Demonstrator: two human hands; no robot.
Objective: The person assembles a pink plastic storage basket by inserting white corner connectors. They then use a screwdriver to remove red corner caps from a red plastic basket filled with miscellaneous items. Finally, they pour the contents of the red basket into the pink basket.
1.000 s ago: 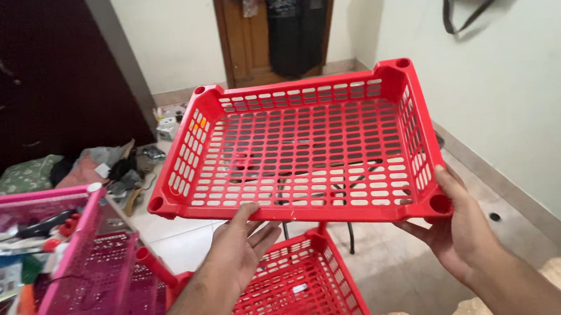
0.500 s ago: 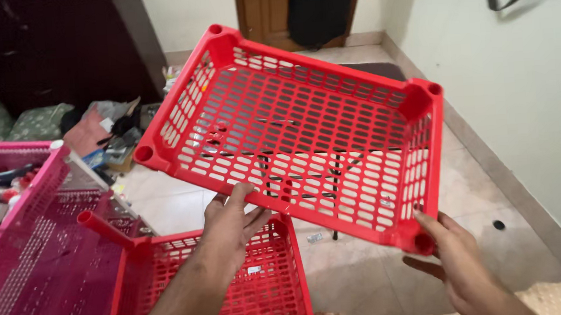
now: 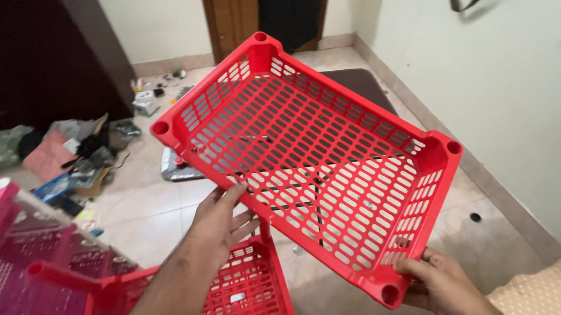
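Note:
A red perforated plastic basket tray (image 3: 328, 90) is held up in the air, tilted with its right near corner low. My left hand (image 3: 218, 223) supports its near long edge from below, fingers spread against the rim. My right hand (image 3: 439, 285) grips the low near corner with its round socket. Below the tray stands a second red basket (image 3: 250, 295) on the floor, directly under my left forearm.
A pink perforated basket (image 3: 15, 271) sits at the lower left. Clothes, boxes and small clutter (image 3: 79, 157) lie on the tiled floor by a dark cabinet (image 3: 34, 56). A dark mat (image 3: 367, 84) and wooden door (image 3: 232, 11) are beyond; a wall (image 3: 517, 97) runs along the right.
The red tray has turned clockwise and tilted, its right near corner dropping lower. My view has shifted right, and the pink basket has slid toward the left edge.

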